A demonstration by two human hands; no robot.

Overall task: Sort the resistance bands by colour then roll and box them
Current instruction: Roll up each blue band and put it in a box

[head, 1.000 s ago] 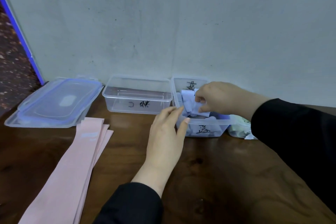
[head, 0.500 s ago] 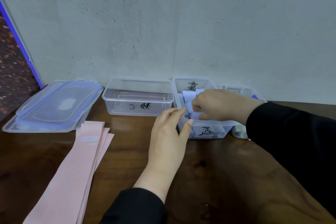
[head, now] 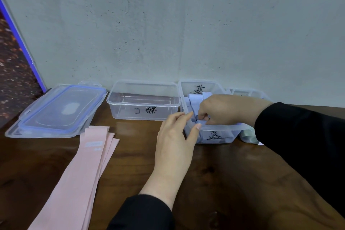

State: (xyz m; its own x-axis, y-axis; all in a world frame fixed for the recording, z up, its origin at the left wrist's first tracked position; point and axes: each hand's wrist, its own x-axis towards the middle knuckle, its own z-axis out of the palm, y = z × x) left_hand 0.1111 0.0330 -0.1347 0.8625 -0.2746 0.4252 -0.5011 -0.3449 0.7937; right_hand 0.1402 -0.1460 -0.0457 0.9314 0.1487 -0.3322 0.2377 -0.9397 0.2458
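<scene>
Lilac bands boxed; pink bands not yet rolled.

Right hand [head: 222, 109] inside middle box [head: 214, 135], fingers curled on a lilac roll [head: 194, 101] among others packed there. Left hand [head: 175, 136] with straight fingers touching that box's near corner. Pink bands [head: 74, 173] flat on tabletop [head: 224, 183], unrolled. Left box [head: 142, 105] apparently empty. Third box [head: 248, 132] mostly hidden. Lids [head: 57, 110] off.

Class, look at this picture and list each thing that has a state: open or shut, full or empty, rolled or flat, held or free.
Middle box: open, empty.
Purple box: open, holding rolled purple bands.
Pink bands: flat, unrolled, on the table.
Lids: off, stacked.
Left hand: touching the purple box's rim.
Right hand: curled round a band in it.
</scene>
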